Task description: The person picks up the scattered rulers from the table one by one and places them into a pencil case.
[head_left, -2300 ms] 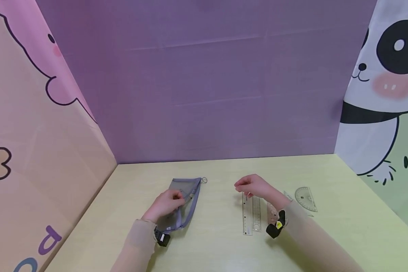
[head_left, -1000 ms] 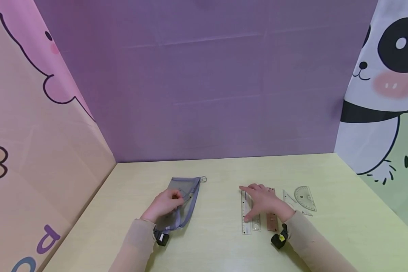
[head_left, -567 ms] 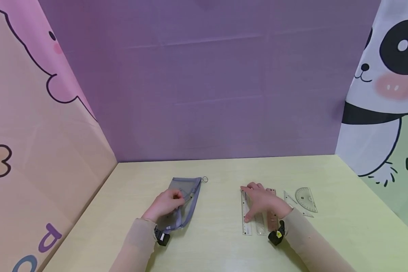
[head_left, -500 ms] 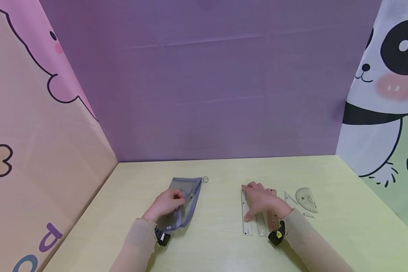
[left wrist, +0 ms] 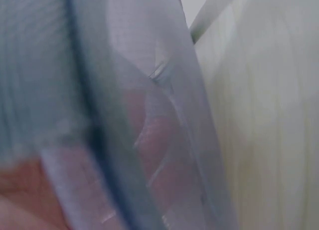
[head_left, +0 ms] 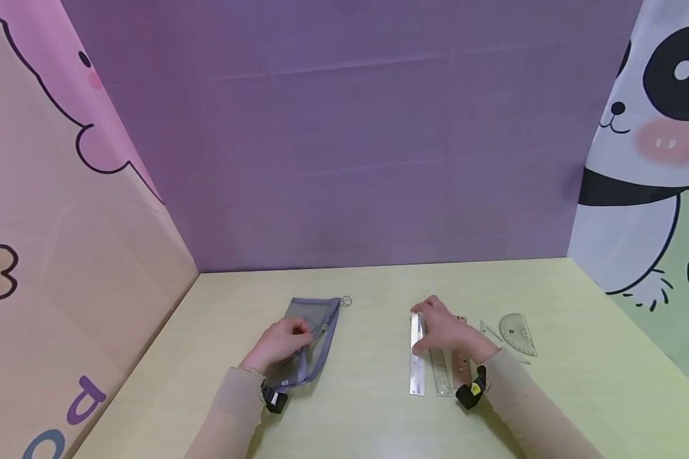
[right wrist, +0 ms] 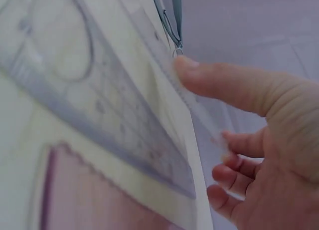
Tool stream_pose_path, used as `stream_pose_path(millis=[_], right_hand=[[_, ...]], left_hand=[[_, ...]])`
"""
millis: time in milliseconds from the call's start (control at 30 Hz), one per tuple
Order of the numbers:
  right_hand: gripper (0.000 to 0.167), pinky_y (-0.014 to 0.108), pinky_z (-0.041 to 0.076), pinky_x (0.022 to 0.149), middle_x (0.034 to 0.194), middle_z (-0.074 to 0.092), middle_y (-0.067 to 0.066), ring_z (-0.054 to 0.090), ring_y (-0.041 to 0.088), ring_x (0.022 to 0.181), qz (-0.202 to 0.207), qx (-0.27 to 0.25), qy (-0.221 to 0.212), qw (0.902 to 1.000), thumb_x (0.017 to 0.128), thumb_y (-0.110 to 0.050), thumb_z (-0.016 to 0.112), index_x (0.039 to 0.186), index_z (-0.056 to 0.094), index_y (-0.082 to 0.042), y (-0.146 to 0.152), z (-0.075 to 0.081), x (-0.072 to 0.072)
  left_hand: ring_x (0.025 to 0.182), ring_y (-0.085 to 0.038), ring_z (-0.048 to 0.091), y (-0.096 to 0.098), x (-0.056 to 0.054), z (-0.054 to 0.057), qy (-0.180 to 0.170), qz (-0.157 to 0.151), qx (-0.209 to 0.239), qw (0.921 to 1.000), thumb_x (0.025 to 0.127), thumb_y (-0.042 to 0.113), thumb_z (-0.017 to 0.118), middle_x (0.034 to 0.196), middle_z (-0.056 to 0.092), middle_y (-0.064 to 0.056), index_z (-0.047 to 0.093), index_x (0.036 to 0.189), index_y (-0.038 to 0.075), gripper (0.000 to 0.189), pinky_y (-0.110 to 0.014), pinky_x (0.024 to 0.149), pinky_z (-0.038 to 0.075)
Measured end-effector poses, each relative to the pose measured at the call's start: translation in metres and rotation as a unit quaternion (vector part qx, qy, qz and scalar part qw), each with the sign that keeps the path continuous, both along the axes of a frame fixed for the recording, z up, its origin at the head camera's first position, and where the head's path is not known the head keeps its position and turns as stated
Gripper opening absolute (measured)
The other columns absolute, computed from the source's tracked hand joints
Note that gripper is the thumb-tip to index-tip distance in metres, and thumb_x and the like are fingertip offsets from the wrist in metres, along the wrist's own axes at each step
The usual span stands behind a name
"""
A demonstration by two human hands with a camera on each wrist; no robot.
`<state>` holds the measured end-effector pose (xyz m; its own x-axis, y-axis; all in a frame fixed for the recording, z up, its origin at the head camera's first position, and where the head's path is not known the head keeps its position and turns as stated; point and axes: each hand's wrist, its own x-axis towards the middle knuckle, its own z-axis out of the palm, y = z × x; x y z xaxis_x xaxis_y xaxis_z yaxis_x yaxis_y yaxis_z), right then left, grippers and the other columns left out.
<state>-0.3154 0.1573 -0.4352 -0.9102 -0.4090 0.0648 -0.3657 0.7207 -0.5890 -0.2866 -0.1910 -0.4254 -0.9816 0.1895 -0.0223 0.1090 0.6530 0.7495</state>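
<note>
My left hand (head_left: 278, 344) grips the near side of a grey mesh zip pouch (head_left: 323, 310) with blue-grey edging and a ring at its far corner. In the left wrist view, fingers (left wrist: 157, 140) show through the pouch's mesh. At centre right, my right hand (head_left: 448, 333) holds a clear straight ruler (head_left: 416, 377), thumb on one long edge and fingers at its far end. The ruler catches a bright glare and looks tilted. Close beside it lies a second clear ruler (head_left: 441, 376) with round cutouts, partly under the hand.
A pink ruler (head_left: 460, 368) lies beneath the right wrist. Farther right are a clear set square (head_left: 505, 347), partly behind the sleeve, and a clear protractor (head_left: 517, 333). A purple backdrop (head_left: 344, 159) rises behind the pale table (head_left: 373, 421).
My right hand came down onto the rulers, then closed on the leftmost one and tilted it. The second ruler slid slightly right and nearer. My left hand stayed on the pouch.
</note>
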Motion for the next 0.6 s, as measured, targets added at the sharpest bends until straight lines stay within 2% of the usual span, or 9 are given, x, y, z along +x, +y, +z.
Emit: stream_pose_path(millis=[200, 333, 467, 600], right_hand=[[0.071, 0.038, 0.046, 0.079, 0.116, 0.04, 0.016, 0.047, 0.027, 0.096, -0.007, -0.091, -0.048, 0.9947, 0.07, -0.008, 0.084, 0.129, 0.046, 0.003, 0.007, -0.004, -0.007], [0.071, 0.034, 0.046, 0.072, 0.104, 0.048, 0.013, 0.051, 0.024, 0.087, -0.002, -0.142, -0.087, 0.9861, 0.075, -0.006, 0.079, 0.133, 0.038, 0.001, 0.011, -0.006, -0.011], [0.073, 0.033, 0.048, 0.067, 0.096, 0.054, 0.014, 0.057, 0.021, 0.075, -0.008, -0.204, -0.135, 0.9696, 0.081, -0.003, 0.073, 0.141, 0.031, -0.005, 0.013, -0.008, -0.014], [0.075, 0.032, 0.05, 0.065, 0.091, 0.055, 0.014, 0.058, 0.02, 0.067, -0.033, -0.261, -0.166, 0.9505, 0.084, -0.002, 0.069, 0.146, 0.027, -0.01, 0.011, -0.009, -0.015]], left_hand=[[0.058, -0.014, 0.046, 0.0, 0.0, -0.001, 0.0, -0.002, 0.001, 1.0, 0.088, 0.014, 0.063, 0.068, 0.053, 0.0, 0.059, 0.078, 0.011, 0.011, -0.031, 0.054, 0.038], [0.057, -0.014, 0.046, 0.0, 0.0, -0.001, 0.001, -0.003, 0.003, 1.0, 0.088, 0.013, 0.063, 0.068, 0.053, 0.0, 0.059, 0.078, 0.011, 0.011, -0.03, 0.054, 0.038], [0.057, -0.014, 0.046, 0.0, 0.0, -0.001, 0.002, -0.002, 0.005, 1.0, 0.087, 0.013, 0.063, 0.067, 0.053, 0.0, 0.058, 0.078, 0.011, 0.01, -0.03, 0.053, 0.038], [0.057, -0.014, 0.046, 0.0, 0.0, 0.0, 0.003, -0.003, 0.004, 1.0, 0.087, 0.013, 0.063, 0.067, 0.053, 0.0, 0.058, 0.078, 0.01, 0.01, -0.03, 0.053, 0.038]])
